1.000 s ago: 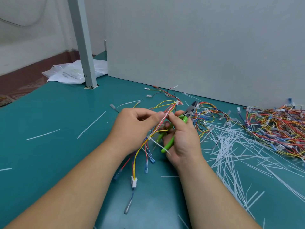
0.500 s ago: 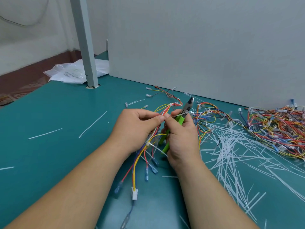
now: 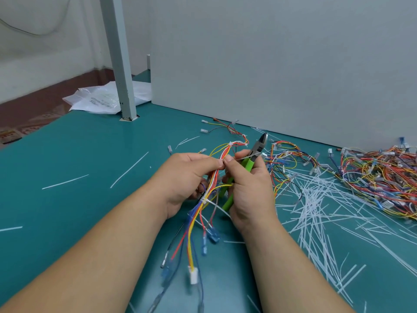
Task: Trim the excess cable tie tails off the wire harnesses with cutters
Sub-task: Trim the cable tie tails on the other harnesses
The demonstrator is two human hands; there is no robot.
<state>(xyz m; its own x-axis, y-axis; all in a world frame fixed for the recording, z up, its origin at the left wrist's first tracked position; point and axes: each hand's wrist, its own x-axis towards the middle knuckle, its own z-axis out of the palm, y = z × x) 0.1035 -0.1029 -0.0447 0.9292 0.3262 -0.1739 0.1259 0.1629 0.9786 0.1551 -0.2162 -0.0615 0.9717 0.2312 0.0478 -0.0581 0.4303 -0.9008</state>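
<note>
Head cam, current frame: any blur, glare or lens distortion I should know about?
Head view: wide-angle distortion, the grey post leans; light is soft and even, with no glare or hard shadows on the green table; the white connector dangling from the wire harness is smeared by blur; the cutters, left hand and right hand look reasonably sharp.

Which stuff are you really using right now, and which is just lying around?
Using now: left hand, right hand, green cutters, held wire harness, white tie tail.

Lying around: cut-off tails, harness pile, plastic bag, grey post.
</note>
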